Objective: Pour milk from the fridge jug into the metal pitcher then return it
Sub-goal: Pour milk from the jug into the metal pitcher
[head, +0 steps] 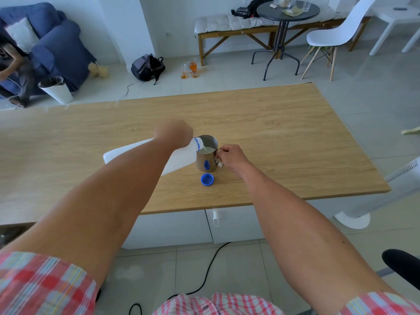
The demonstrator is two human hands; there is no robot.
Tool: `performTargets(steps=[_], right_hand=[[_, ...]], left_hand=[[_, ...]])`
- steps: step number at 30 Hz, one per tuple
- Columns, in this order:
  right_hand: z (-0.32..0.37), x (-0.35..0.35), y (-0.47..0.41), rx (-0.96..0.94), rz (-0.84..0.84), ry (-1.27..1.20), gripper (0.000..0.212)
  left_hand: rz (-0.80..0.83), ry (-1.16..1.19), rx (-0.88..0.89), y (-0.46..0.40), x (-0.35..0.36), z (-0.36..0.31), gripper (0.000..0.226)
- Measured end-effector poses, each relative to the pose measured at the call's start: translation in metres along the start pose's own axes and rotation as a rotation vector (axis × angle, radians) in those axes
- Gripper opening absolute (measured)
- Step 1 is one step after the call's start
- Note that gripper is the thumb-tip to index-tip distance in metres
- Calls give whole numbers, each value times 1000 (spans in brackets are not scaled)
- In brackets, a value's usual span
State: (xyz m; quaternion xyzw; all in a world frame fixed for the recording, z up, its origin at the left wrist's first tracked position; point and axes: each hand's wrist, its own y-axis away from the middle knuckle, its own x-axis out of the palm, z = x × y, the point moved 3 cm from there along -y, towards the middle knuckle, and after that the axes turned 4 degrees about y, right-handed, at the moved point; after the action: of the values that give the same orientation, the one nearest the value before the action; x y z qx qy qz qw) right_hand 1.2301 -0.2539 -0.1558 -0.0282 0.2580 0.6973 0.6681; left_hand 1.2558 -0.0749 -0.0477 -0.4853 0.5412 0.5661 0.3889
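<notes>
A white plastic milk jug (pixel 181 159) lies tipped almost flat above the wooden table (pixel 284 133), its blue-ringed spout over the rim of the metal pitcher (pixel 205 163). Milk runs from the spout, and white milk shows inside the pitcher. My left hand (pixel 173 133) grips the jug near its neck; my forearm hides much of the jug's body. My right hand (pixel 230 156) holds the pitcher's handle on its right side. The jug's blue cap (pixel 207 179) rests upside down on the table just in front of the pitcher.
White cabinets (pixel 172 226) sit under the table's near edge, and a black cable (pixel 204 278) trails across the floor. A white fan base (pixel 352 220) stands at the right. Beyond the table are a backpack (pixel 147 67), glasses on the floor (pixel 189 69) and a white bin (pixel 58 89).
</notes>
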Motion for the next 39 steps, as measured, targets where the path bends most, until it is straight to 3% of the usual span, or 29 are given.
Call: performTargets(steps=[39], right_hand=[[-3, -1, 0, 31, 0, -12, 28]], left_hand=[[0, -34, 18, 0, 0, -1, 27]])
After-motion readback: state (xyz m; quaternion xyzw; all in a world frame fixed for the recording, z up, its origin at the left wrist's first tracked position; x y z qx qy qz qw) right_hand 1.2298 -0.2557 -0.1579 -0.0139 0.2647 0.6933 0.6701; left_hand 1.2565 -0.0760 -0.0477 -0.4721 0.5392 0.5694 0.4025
